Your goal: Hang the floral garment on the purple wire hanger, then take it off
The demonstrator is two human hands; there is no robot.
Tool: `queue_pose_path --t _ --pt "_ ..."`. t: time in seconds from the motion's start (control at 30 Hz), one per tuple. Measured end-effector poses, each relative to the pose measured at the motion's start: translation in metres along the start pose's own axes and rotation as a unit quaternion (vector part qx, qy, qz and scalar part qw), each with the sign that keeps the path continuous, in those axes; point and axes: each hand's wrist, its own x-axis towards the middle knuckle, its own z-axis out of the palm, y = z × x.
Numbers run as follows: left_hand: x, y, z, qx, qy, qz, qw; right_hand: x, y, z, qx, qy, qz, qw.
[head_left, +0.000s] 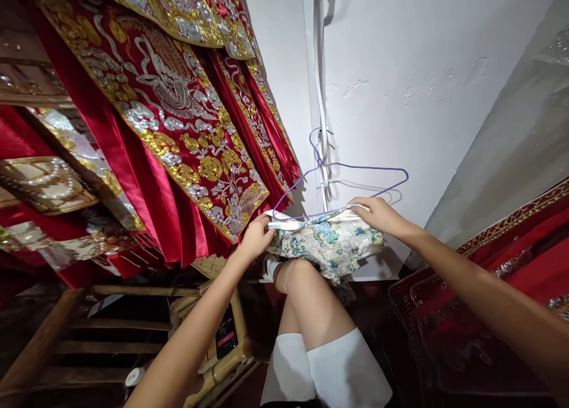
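A purple wire hanger (362,166) hangs by its hook on a wall-side fixture in front of me. Floral shorts (329,242), white with blue and yellow print, are spread below the hanger's bottom bar. My left hand (258,236) grips the left end of the waistband, near the hanger's lower left corner. At the waistband's other end, my right hand (372,211) is closed on the cloth. The bottom bar runs along the top of the waistband; whether the cloth is fixed to it I cannot tell.
Red embroidered garments (191,117) hang close on the left. Below them stand a bamboo rack (124,348) and a phone (226,331). A white wall (435,58) rises ahead, with white straps (317,70) down it. More red cloth (533,254) lies at the right.
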Motion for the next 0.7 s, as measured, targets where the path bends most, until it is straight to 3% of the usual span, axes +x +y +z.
queue_pose_path --t 0.17,0.3,0.37,0.43,0.5,0.57,0.63,0.7 --pt "0.013 0.038 -0.020 -0.127 0.081 -0.005 0.989 -0.006 0.001 0.007 0.004 -0.010 0.026 1.000" --pt "0.046 0.055 -0.022 -0.219 0.119 0.028 0.968 -0.013 -0.007 0.023 0.091 -0.019 0.005 0.996" --pt "0.065 0.056 -0.023 -0.238 0.120 0.034 0.963 -0.016 -0.009 0.025 0.113 -0.021 -0.013 0.993" --pt "0.079 0.053 -0.025 -0.237 0.084 0.039 0.967 -0.021 -0.009 0.020 0.067 -0.009 0.007 0.998" --pt "0.085 0.050 -0.026 -0.224 0.043 0.036 0.973 -0.026 -0.005 0.008 -0.026 0.034 0.049 0.998" --pt "0.086 0.049 -0.028 -0.212 0.039 0.023 0.976 -0.028 0.001 -0.010 -0.102 0.121 0.080 0.984" --pt "0.085 0.052 -0.031 -0.208 0.041 0.025 0.977 -0.025 0.009 -0.029 -0.124 0.210 0.100 0.965" --pt "0.084 0.057 -0.035 -0.234 0.019 0.036 0.971 -0.018 0.019 -0.050 -0.096 0.245 0.129 0.956"
